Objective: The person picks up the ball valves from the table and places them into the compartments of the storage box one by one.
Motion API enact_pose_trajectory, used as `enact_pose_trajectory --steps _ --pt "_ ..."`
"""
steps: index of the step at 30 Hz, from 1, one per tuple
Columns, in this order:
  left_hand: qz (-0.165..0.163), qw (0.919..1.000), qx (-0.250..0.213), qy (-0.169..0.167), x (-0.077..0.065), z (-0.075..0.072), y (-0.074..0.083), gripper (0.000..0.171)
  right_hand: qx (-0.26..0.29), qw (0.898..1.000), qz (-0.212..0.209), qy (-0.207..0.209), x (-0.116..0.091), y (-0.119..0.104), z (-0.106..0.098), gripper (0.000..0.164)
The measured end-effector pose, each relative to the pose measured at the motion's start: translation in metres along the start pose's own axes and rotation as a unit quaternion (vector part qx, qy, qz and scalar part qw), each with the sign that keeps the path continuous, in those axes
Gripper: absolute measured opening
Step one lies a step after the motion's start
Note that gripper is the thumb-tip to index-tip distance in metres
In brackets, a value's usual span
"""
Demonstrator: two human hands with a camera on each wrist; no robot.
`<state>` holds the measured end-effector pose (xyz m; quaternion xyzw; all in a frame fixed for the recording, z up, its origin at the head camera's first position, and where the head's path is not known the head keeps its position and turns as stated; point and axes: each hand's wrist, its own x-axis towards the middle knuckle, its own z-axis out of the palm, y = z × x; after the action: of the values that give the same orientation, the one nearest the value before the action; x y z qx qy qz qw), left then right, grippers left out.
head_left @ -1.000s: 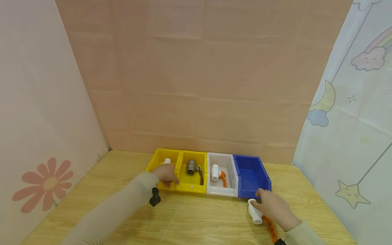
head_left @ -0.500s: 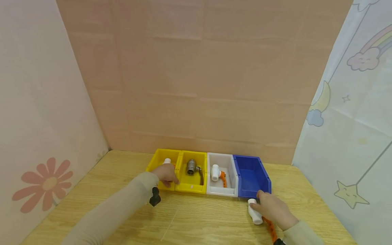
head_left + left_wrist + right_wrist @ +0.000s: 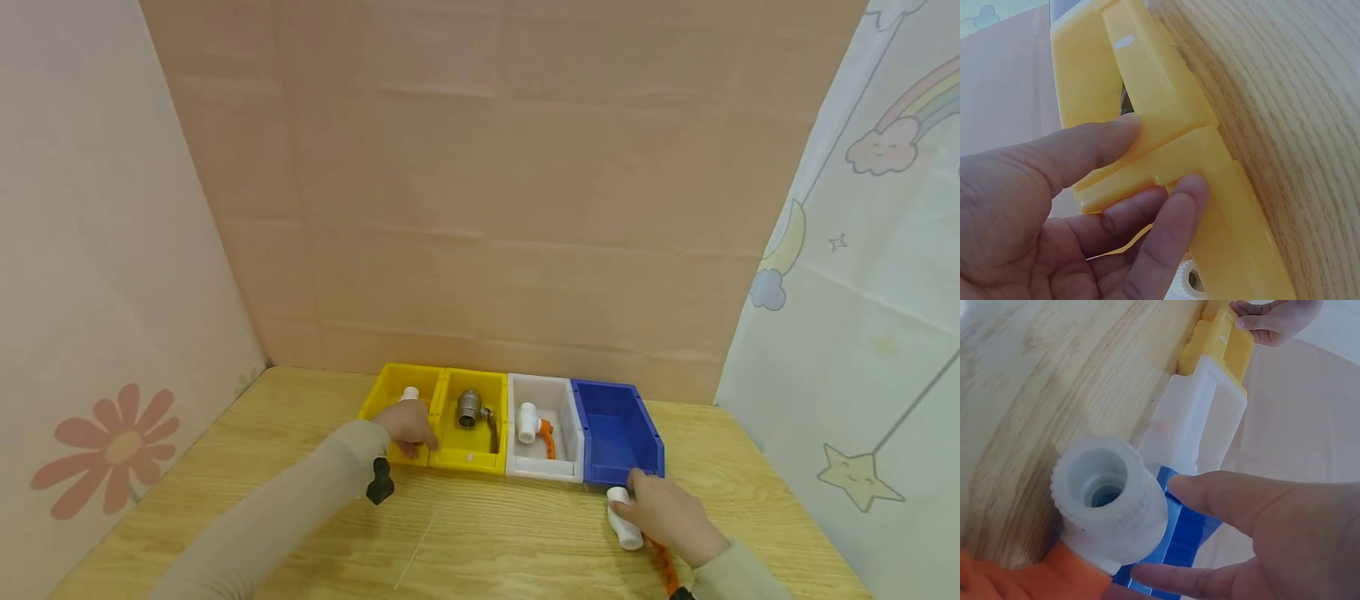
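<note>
My left hand (image 3: 409, 425) is at the front of the two yellow bins. In the left wrist view, its thumb lies on one side of the divider (image 3: 1119, 165) between the yellow bins and its fingers on the other, pinching it. A white valve (image 3: 409, 394) sits in the left yellow bin, partly hidden by that hand. My right hand (image 3: 671, 515) is at the front of the blue bin (image 3: 611, 417), thumb and fingers spread apart. A white valve with an orange handle (image 3: 1110, 500) lies on the table beside it; the right thumb overlaps this valve in the head view.
The second yellow bin (image 3: 442, 457) contains a metal valve (image 3: 468, 410) with a lever. In the white bin (image 3: 545, 470) is another white valve (image 3: 528, 423) with an orange handle. All the bins stand in a row on the wooden table (image 3: 480, 542), before a tan backdrop (image 3: 487, 208).
My right hand has shifted very slightly, its index fingertip a little lower at the blue bin's front corner. The left hand, bins and valves stay put.
</note>
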<state>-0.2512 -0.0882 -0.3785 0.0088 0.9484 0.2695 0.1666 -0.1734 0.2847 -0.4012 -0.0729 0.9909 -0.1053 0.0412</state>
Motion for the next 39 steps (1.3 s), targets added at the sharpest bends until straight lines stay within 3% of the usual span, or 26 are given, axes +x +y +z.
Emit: enact_pose_trajectory --steps 4,12,21,30,39 --pt "0.004 1.0 0.001 -0.001 0.001 0.0 -0.001 0.059 -0.002 1.0 0.002 0.001 -0.001 0.0 0.002 0.036" --pt "0.002 1.0 0.005 -0.002 0.0 0.0 -0.001 0.064 -0.009 1.0 -0.001 -0.01 0.001 -0.001 0.003 0.038" --pt "0.003 1.0 0.005 -0.002 -0.002 -0.001 0.001 0.052 -0.017 0.999 0.017 -0.038 0.008 0.002 0.01 0.059" --pt "0.003 1.0 -0.004 0.0 -0.004 -0.001 0.002 0.06 -0.024 0.999 0.014 -0.017 0.006 0.0 0.015 0.061" --pt "0.004 1.0 -0.003 -0.001 -0.005 -0.002 0.002 0.046 -0.014 1.0 0.009 -0.023 0.006 0.0 0.017 0.069"
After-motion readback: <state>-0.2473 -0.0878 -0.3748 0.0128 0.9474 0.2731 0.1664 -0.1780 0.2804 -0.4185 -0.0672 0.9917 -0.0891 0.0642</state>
